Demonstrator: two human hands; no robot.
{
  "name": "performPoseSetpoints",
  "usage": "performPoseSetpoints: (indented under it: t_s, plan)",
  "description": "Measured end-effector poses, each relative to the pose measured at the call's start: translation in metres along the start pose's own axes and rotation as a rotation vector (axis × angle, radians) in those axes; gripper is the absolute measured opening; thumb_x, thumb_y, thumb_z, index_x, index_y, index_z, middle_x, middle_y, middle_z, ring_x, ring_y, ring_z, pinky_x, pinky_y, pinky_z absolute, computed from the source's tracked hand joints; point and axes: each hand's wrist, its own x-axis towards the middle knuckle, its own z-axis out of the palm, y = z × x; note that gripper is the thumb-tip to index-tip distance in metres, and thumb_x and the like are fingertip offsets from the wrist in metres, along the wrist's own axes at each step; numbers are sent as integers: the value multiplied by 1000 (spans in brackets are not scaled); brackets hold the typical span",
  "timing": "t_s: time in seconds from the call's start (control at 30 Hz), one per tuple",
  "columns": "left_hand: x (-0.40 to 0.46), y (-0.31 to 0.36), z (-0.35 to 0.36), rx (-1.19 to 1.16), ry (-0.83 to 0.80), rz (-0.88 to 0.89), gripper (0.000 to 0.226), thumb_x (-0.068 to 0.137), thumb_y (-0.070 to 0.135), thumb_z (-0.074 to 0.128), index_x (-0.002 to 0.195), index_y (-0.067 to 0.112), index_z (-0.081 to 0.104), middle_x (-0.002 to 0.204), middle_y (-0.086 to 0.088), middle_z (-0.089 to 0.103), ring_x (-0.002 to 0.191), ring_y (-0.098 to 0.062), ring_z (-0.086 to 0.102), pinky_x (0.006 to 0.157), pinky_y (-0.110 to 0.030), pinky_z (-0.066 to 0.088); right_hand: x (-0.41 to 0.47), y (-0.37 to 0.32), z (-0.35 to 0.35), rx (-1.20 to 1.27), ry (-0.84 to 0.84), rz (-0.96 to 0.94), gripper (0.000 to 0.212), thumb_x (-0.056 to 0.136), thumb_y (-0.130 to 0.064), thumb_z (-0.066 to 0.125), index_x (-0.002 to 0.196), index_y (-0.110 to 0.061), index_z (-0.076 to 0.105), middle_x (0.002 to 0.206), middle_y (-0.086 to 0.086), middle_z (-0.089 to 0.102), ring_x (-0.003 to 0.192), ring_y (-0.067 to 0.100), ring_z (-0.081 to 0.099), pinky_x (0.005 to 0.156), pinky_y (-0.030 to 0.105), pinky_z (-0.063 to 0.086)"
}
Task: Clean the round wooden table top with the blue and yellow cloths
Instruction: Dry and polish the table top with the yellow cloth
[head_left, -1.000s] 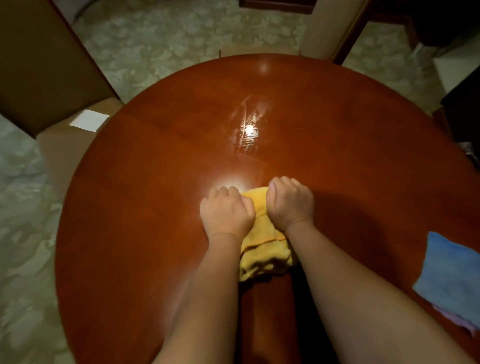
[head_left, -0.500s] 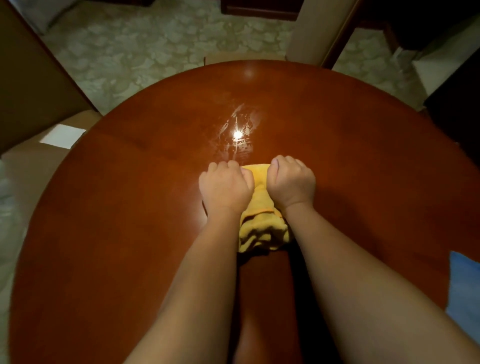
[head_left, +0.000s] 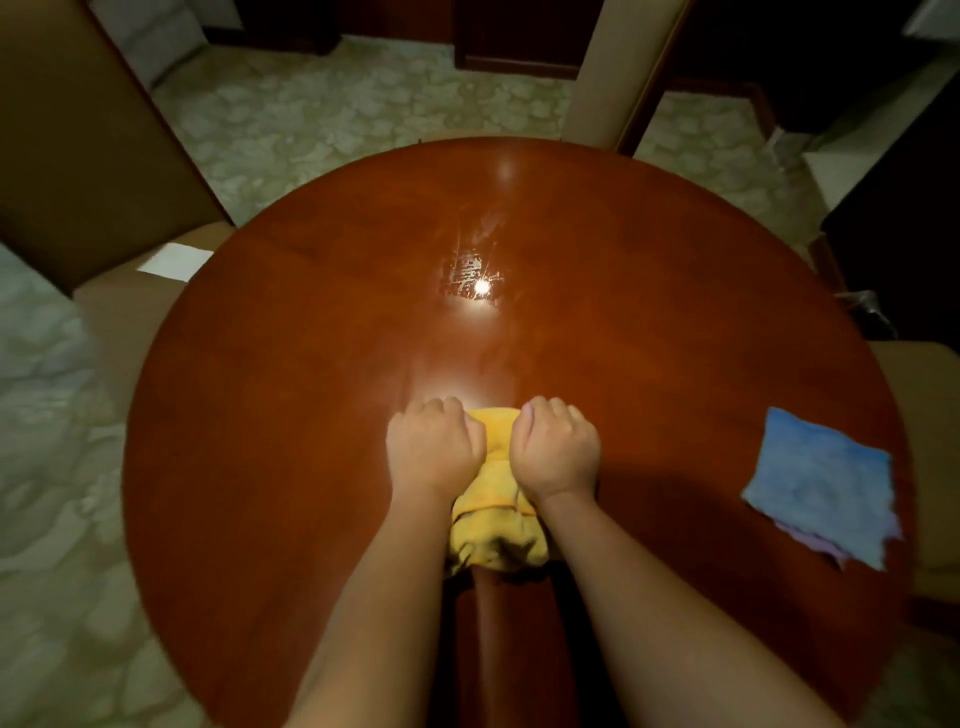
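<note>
The round wooden table top (head_left: 649, 322) fills the middle of the head view, with a wet, streaky patch (head_left: 472, 275) beyond my hands. A bunched yellow cloth (head_left: 496, 530) lies near the front centre. My left hand (head_left: 434, 449) and my right hand (head_left: 556, 449) sit side by side on it as fists, fingers curled round the cloth and pressing it onto the wood. A blue cloth (head_left: 823, 483) lies flat near the right edge, apart from both hands, with a bit of purple cloth (head_left: 815, 545) showing under it.
A tan chair (head_left: 67, 156) with a white paper (head_left: 174, 260) on its seat stands at the left. Another chair back (head_left: 605, 67) rises at the far side, and a padded seat (head_left: 930, 415) sits at the right. Patterned carpet surrounds the table.
Both hands slid the yellow cloth away from me toward the wet patch, then drew it back toward the front. The view pulled back, so the blue cloth shows in full.
</note>
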Motion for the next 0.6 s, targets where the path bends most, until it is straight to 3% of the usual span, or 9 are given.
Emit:
performPoseSetpoints:
  t_s: [0.2, 0.4, 0.6]
  plan:
    - [-92, 9, -30, 9, 11, -56, 28, 71, 25, 40, 51, 10, 52, 47, -8, 51, 42, -27, 49, 42, -24, 29, -77, -4, -43, 25, -72, -71, 33, 84, -24, 38, 62, -10, 58, 58, 7, 57, 53, 29, 55, 48, 30, 42]
    - [-172, -1, -59, 65, -78, -192, 30, 72, 27, 38, 53, 11, 54, 48, -8, 54, 42, -26, 50, 41, -24, 32, -133, -35, -73, 50, -189, -143, 31, 84, -28, 37, 67, -13, 59, 65, 5, 58, 61, 28, 56, 55, 34, 42]
    - [-214, -35, -82, 88, -62, -262, 30, 73, 27, 38, 52, 11, 54, 46, -6, 51, 39, -24, 46, 39, -23, 28, -150, -68, -72, 165, -233, -370, 31, 87, -26, 37, 67, -14, 57, 65, 2, 55, 61, 24, 55, 55, 34, 42]
